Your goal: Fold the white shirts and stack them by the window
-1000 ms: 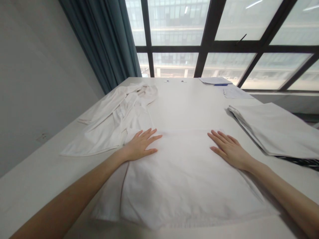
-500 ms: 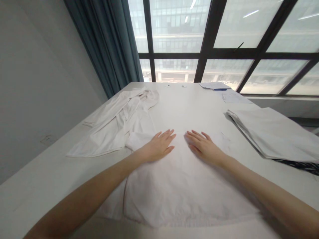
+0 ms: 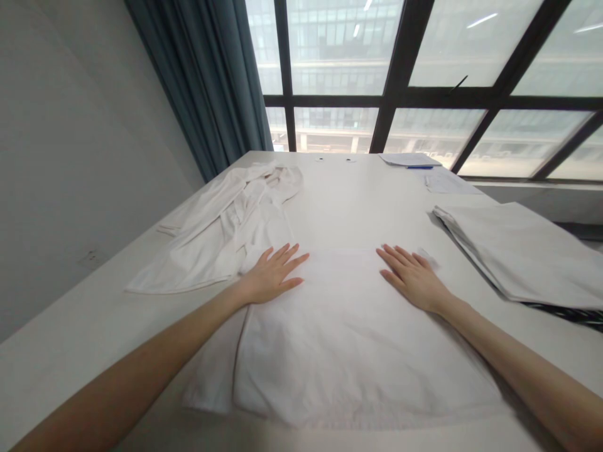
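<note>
A white cloth garment (image 3: 348,351) lies spread on the white table in front of me, with soft wrinkles toward its near edge. My left hand (image 3: 273,273) rests flat on its upper left part, fingers spread. On the upper right part lies my right hand (image 3: 411,276), palm down, its fingers stretched out. Neither hand grips anything. Just beyond my left hand, a second white garment (image 3: 221,232) lies loosely crumpled, close to the spread cloth's far left corner.
A folded white cloth stack (image 3: 522,251) sits at the right, over something black and patterned (image 3: 565,314). Papers (image 3: 409,159) and a blue pen (image 3: 419,167) lie at the table's far right. A blue curtain (image 3: 202,81) and windows stand behind the table (image 3: 348,194).
Both hands have slid apart over the cloth, the left one leftward and the right one rightward. The cloth between them looks flatter. The view has shifted slightly.
</note>
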A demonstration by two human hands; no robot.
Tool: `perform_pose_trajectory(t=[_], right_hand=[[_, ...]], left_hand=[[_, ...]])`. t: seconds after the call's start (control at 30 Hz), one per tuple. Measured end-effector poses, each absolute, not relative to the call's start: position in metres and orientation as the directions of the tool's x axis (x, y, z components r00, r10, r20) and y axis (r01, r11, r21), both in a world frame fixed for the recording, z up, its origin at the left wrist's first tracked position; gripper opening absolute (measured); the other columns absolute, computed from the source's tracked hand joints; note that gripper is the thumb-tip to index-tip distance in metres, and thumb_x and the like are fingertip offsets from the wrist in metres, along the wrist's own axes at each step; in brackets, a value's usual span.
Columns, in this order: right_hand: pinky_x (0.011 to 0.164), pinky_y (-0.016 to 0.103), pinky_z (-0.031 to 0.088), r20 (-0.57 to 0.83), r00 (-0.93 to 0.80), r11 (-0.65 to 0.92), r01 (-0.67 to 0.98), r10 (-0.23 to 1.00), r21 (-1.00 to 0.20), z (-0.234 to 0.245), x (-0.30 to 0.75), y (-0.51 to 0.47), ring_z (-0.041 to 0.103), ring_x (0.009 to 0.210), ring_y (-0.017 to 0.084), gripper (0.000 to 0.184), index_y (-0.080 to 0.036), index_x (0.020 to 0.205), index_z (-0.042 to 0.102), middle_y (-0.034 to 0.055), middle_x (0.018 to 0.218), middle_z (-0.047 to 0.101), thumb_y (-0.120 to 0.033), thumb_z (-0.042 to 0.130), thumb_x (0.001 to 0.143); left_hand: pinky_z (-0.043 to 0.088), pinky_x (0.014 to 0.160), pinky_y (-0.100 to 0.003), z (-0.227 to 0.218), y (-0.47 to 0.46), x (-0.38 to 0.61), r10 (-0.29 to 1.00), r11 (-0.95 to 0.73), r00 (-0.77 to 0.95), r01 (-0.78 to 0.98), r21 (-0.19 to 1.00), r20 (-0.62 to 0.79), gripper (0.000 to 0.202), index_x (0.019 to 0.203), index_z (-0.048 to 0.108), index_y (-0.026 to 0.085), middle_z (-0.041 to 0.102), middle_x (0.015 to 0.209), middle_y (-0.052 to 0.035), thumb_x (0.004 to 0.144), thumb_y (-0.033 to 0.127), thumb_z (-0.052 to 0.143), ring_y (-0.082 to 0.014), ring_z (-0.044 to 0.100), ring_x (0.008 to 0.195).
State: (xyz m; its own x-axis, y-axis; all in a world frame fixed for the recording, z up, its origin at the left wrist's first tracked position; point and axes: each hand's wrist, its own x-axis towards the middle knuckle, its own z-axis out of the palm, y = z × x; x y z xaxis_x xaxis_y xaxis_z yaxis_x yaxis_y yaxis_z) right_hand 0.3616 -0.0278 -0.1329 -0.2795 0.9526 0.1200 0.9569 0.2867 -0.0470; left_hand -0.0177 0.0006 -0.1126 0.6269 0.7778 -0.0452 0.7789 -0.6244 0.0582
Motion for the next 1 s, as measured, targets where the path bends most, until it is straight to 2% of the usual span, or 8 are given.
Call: perform_pose_trajectory(t=[0.17,0.3,0.4,0.5,0.63,0.7,0.9,1.0], right_hand=[[0.112,0.055,0.030,0.154,-0.121,0.128,0.991,0.981,-0.041,-0.142,0.408,-0.033,0.035,0.142,0.026,0.061,-0.028,0.149,0.037,0.0046,0.156,0.037,-0.056,0.024,0.097],[0.110,0.053,0.033,0.289,-0.018,0.050,0.993,0.957,-0.103,-0.145,0.421,-0.038,0.044,0.136,0.030,0.061,-0.016,0.142,0.046,0.0138,0.147,0.049,-0.051,0.029,0.094],[0.102,0.050,0.042,0.397,0.030,0.059,0.976,0.917,-0.209,-0.142,0.423,-0.037,0.058,0.119,0.033,0.059,-0.010,0.134,0.052,0.0193,0.126,0.064,-0.048,0.037,0.092],[0.091,0.046,0.047,0.459,0.057,0.108,0.940,0.887,-0.325,-0.137,0.426,-0.036,0.065,0.100,0.031,0.052,-0.013,0.126,0.058,0.0164,0.105,0.070,-0.046,0.042,0.089],[0.079,0.041,0.049,0.424,0.158,0.076,0.872,0.892,-0.484,-0.131,0.430,-0.037,0.066,0.084,0.027,0.046,-0.020,0.118,0.062,0.0098,0.090,0.070,-0.049,0.049,0.085],[0.072,0.038,0.049,0.381,0.205,0.046,0.831,0.901,-0.554,-0.128,0.429,-0.039,0.064,0.074,0.024,0.046,-0.022,0.118,0.063,0.0073,0.087,0.070,-0.050,0.051,0.084],[0.062,0.034,0.046,0.308,0.246,0.028,0.739,0.919,-0.673,-0.123,0.426,-0.043,0.061,0.063,0.019,0.045,-0.022,0.117,0.064,0.0048,0.082,0.069,-0.049,0.057,0.081],[0.063,0.034,0.048,0.296,0.253,0.032,0.708,0.921,-0.705,-0.122,0.425,-0.044,0.062,0.062,0.018,0.045,-0.022,0.115,0.064,0.0037,0.080,0.069,-0.049,0.059,0.080]], left_hand=[[0.019,0.117,-0.050,-0.123,-0.003,-0.057,0.844,-0.537,0.536,0.843,0.027,0.026,0.059,0.153,0.029,0.024,0.025,0.161,-0.0100,0.101,0.051,0.027,-0.0279,0.023,0.148],[0.026,0.115,-0.047,-0.134,0.000,-0.080,0.899,-0.398,0.371,0.914,0.082,0.231,0.054,0.145,0.041,0.015,0.042,0.152,-0.0141,0.098,0.040,0.030,-0.0272,0.036,0.142],[0.039,0.107,-0.043,-0.131,0.005,-0.090,0.908,-0.314,0.233,0.929,0.198,0.350,0.048,0.131,0.051,0.011,0.059,0.133,-0.0163,0.093,0.034,0.035,-0.0269,0.053,0.124],[0.046,0.094,-0.040,-0.120,0.008,-0.093,0.910,-0.229,0.106,0.935,0.272,0.400,0.037,0.109,0.061,0.014,0.067,0.106,-0.0136,0.090,0.035,0.038,-0.0269,0.059,0.102],[0.045,0.084,-0.038,-0.106,0.004,-0.094,0.930,-0.179,0.083,0.953,0.246,0.359,0.036,0.071,0.062,0.019,0.066,0.083,-0.0102,0.088,0.043,0.041,-0.0260,0.056,0.084],[0.044,0.078,-0.035,-0.102,0.002,-0.094,0.950,-0.164,0.071,0.941,0.297,0.303,0.039,0.063,0.060,0.020,0.065,0.076,-0.0082,0.085,0.048,0.045,-0.0240,0.055,0.077],[0.042,0.061,-0.027,-0.096,-0.002,-0.093,0.988,-0.062,-0.039,0.775,0.629,0.146,0.039,0.085,0.065,0.018,0.064,0.074,-0.0022,0.070,0.054,0.061,-0.0177,0.055,0.064],[0.039,0.058,-0.026,-0.093,-0.004,-0.095,0.997,-0.065,0.018,0.746,0.663,0.078,0.038,0.078,0.064,0.018,0.062,0.069,-0.0007,0.072,0.055,0.061,-0.0172,0.055,0.062]])
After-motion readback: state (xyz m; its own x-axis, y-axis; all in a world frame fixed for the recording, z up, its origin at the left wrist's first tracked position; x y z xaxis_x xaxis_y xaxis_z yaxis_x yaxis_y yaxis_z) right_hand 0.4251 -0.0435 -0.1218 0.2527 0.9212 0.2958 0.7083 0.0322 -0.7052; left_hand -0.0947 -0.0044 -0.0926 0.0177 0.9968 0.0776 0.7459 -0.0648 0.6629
